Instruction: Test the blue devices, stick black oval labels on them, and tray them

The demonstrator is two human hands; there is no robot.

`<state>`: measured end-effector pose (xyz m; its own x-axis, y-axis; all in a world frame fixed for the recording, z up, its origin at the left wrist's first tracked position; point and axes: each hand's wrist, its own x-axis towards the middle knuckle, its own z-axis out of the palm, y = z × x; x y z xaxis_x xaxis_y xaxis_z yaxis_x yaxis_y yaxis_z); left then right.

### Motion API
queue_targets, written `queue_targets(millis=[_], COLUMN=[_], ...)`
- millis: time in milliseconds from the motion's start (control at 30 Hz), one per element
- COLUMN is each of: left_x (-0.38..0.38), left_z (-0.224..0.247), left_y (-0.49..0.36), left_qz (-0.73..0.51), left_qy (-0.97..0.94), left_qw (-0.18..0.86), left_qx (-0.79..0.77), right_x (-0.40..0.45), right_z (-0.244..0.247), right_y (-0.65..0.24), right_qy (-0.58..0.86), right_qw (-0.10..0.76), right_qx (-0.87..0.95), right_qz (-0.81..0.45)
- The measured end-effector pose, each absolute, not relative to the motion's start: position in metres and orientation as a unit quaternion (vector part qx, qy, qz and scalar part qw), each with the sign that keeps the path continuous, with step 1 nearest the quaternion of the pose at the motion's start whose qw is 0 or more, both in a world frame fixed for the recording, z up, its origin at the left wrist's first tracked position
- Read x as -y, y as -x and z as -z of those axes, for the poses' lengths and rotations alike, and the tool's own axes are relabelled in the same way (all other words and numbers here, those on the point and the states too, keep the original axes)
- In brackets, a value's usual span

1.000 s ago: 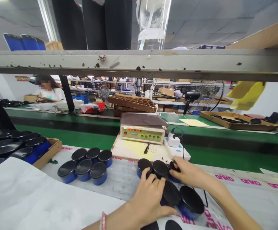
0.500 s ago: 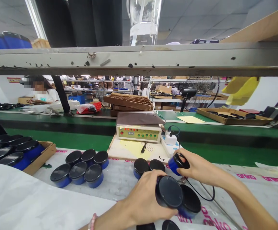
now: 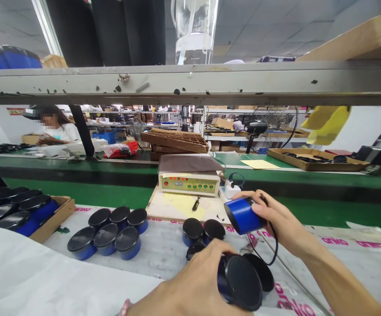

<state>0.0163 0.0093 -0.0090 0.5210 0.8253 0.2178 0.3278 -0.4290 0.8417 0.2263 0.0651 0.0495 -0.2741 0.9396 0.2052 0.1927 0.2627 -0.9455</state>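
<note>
My left hand (image 3: 193, 278) is wrapped round a squat round can with a flat black face (image 3: 243, 282), tilted so that face turns toward me. Behind it stands another black-topped can (image 3: 261, 272), partly hidden. My right hand (image 3: 280, 221) grips a blue cylinder (image 3: 243, 215), tipped on its side with its dark-rimmed end to the left. A black cable (image 3: 274, 250) loops down from my right fingers; where it ends at the cylinder is hidden. Just left of the hands are several blue cans with black tops (image 3: 193, 230), one partly behind my left hand.
More blue cans (image 3: 106, 237) stand in a group at left, beside a cardboard tray of cans (image 3: 63, 215). White paper (image 3: 45, 276) covers the near left. A test box with red digits (image 3: 189, 183) stands at the back below a shelf beam (image 3: 190, 83). A person (image 3: 58, 127) sits far left.
My right hand has tipped its cylinder sideways and raised it, so the blue side shows. My left hand has moved slightly down and right with its can, tilting it further.
</note>
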Motion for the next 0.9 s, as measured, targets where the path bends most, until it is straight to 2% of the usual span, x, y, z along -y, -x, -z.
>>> queue_targets(millis=[233, 367, 433, 500, 600, 667, 733, 900], left_x=[-0.011, -0.017, -0.020, -0.022, -0.024, -0.025, -0.026, -0.029], left_z=[-0.046, -0.077, -0.088, -0.096, -0.103, -0.105, -0.106, -0.106], left_y=[0.014, 0.048, 0.067, 0.085, 0.105, 0.114, 0.121, 0.132], left_qz=[-0.432, -0.540, -0.587, -0.624, -0.649, -0.653, -0.650, -0.623], left_qy=[-0.741, -0.677, -0.641, -0.614, -0.600, -0.599, -0.600, -0.609], left_qw=[0.361, 0.296, 0.269, 0.240, 0.199, 0.185, 0.176, 0.171], left_qx=[-0.366, -0.403, -0.415, -0.419, -0.422, -0.426, -0.433, -0.461], right_x=[-0.057, -0.046, -0.044, -0.044, -0.051, -0.060, -0.070, -0.090], right_z=[-0.058, -0.066, -0.073, -0.079, -0.078, -0.068, -0.052, -0.010], right_y=[-0.227, -0.227, -0.214, -0.188, -0.135, -0.099, -0.068, -0.022], right_qy=[0.409, 0.423, 0.448, 0.452, 0.396, 0.357, 0.341, 0.362], right_qw=[0.512, 0.515, 0.472, 0.393, 0.266, 0.213, 0.189, 0.195], right_qx=[0.599, 0.641, 0.695, 0.766, 0.862, 0.896, 0.908, 0.901], right_qz=[-0.460, -0.381, -0.306, -0.234, -0.173, -0.157, -0.152, -0.141])
